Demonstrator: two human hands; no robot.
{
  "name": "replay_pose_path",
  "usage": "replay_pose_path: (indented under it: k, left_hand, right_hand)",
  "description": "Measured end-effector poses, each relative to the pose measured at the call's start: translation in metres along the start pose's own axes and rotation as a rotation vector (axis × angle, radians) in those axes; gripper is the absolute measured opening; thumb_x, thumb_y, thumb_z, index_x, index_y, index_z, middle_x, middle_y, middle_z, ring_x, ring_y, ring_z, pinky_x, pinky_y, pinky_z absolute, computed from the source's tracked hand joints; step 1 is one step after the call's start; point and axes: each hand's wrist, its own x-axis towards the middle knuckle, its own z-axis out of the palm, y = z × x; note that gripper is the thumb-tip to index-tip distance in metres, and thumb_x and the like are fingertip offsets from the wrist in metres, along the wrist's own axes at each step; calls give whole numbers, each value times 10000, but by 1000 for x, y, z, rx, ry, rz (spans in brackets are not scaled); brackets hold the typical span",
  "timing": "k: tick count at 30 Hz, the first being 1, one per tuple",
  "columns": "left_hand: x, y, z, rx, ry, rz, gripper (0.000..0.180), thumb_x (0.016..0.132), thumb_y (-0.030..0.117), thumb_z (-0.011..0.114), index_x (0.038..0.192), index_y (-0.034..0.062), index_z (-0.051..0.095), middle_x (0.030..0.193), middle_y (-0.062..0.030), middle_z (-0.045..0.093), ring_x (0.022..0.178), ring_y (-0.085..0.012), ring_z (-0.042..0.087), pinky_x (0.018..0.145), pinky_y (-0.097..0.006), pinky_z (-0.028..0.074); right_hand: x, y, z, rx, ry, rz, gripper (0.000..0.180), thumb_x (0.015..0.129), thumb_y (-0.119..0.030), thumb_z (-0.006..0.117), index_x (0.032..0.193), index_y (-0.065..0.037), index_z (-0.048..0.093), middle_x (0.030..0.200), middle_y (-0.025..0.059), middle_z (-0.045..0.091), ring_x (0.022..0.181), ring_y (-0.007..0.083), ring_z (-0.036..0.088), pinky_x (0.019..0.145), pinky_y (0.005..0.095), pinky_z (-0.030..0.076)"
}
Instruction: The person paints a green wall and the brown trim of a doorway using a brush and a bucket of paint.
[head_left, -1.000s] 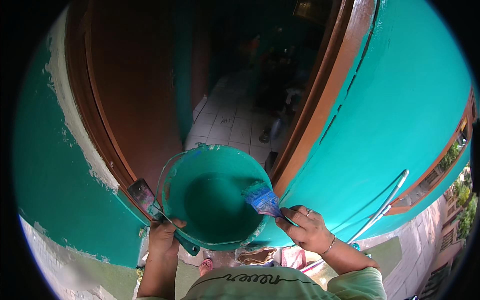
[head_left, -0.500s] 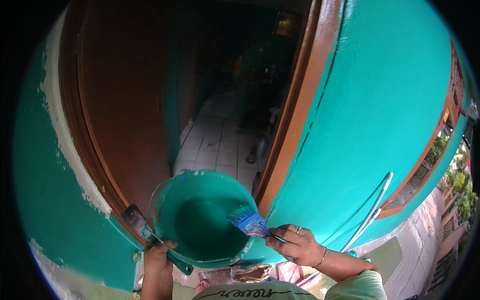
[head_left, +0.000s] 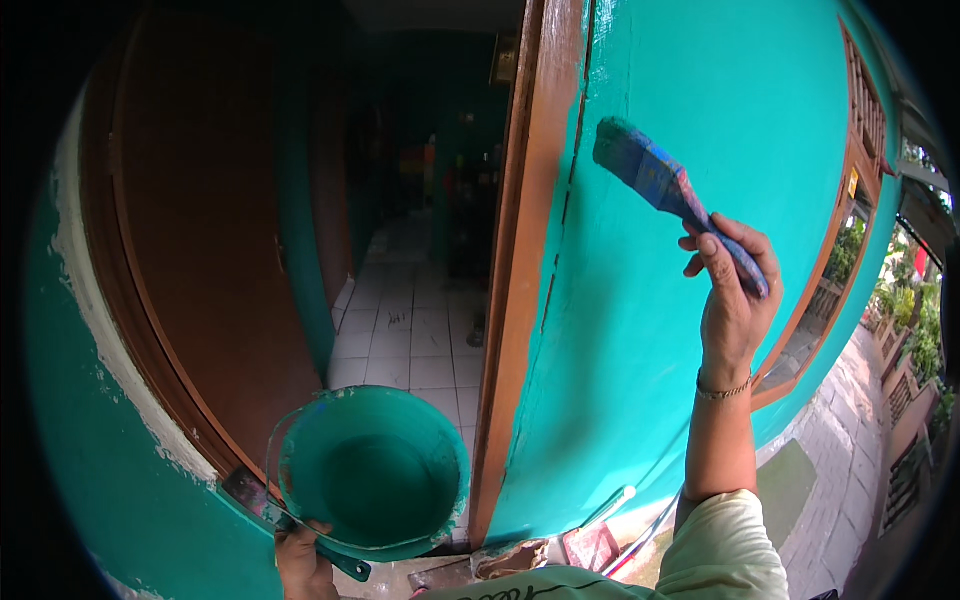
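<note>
My right hand (head_left: pixel 738 285) is raised and wrapped round the handle of a flat paintbrush (head_left: pixel 655 175). The brush has a blue, paint-smeared ferrule, and its green-coated bristles point up and left in front of the turquoise wall (head_left: pixel 740 130). Low on the left, my left hand (head_left: pixel 303 560) grips the rim of a green bucket (head_left: pixel 305 450) with dark green paint inside. Beside that hand lies a second flat tool (head_left: pixel 245 490) with a dark, paint-stained head; whether it is a brush or a scraper I cannot tell. The left fingers are partly hidden.
A brown door frame (head_left: pixel 510 290) borders the wall, and a brown door (head_left: pixel 200 240) stands at the left. White floor tiles (head_left: pixel 410 345) show through the doorway. Pale poles (head_left: pixel 650 535) lean low on the wall. A brown-framed window (head_left: pixel 820 290) is further right.
My right hand has lifted the paintbrush from over the bucket, up and right to the wall. In the picture the bucket and left hand sit lower and further left; the view has shifted.
</note>
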Motion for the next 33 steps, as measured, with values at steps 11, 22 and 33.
replay_pose_path:
  k: [11, 22, 33]
  left_hand:
    - [10, -6, -5, 26, 29, -4, 235, 631, -58, 616, 860, -36, 664, 850, -130, 670, 746, -276, 655, 695, -393, 550]
    - [18, -11, -8, 36, 10, -35, 219, 647, -50, 599, 854, -25, 666, 856, -128, 669, 757, -278, 652, 691, -399, 552]
    - [18, -12, 2, 32, 11, -45, 304, 631, -57, 604, 930, -31, 655, 888, -125, 672, 759, -279, 658, 687, -397, 560]
  right_hand:
    - [44, 45, 0, 308, -56, 202, 247, 899, -104, 701, 1078, 45, 620, 931, 192, 715, 789, 217, 696, 618, 273, 509]
    - [68, 31, -16, 140, -66, 158, 231, 894, -105, 709, 1051, 48, 637, 882, 174, 721, 743, 197, 700, 612, 261, 506]
    - [74, 23, 2, 54, -177, 167, 216, 889, -127, 720, 1016, 36, 656, 857, 149, 720, 728, 178, 689, 615, 259, 509]
